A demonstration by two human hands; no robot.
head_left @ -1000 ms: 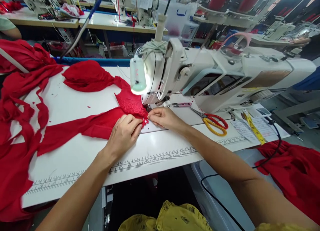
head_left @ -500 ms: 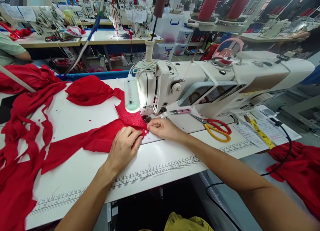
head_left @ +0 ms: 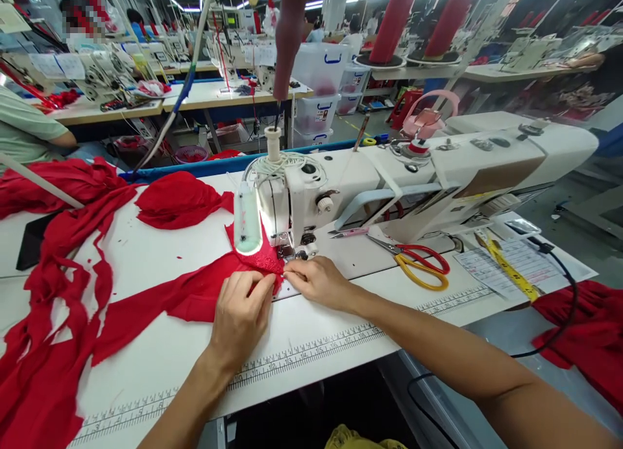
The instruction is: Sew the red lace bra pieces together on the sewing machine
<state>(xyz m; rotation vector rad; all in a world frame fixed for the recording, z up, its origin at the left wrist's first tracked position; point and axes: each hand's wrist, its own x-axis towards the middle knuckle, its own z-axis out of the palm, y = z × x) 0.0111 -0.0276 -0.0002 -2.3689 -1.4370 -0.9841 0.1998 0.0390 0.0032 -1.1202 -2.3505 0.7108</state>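
Observation:
A piece of red fabric [head_left: 195, 293] with a lace part reaches under the presser foot of a white sewing machine [head_left: 306, 196]. My left hand [head_left: 243, 306] is closed on the fabric's near edge, left of the needle area. Its thumb and forefinger are pinched together there. Just to the right, my right hand [head_left: 321, 281] pinches the fabric's right corner between thumb and fingertips, close in front of the presser foot. The machine's lamp lights the lace. Exactly where the needle meets the fabric is hard to make out.
Scissors [head_left: 418, 264] with red and yellow handles lie right of my right hand, below pink thread snips [head_left: 351, 232]. A yellow measuring tape [head_left: 511, 267] rests on printed paper. More red fabric [head_left: 53, 280] is heaped at left. A co-worker's arm [head_left: 39, 124] shows at far left.
The head view has tilted up, so the table and machine appear lower. Both hands stay at the fabric by the presser foot, with little visible movement against it.

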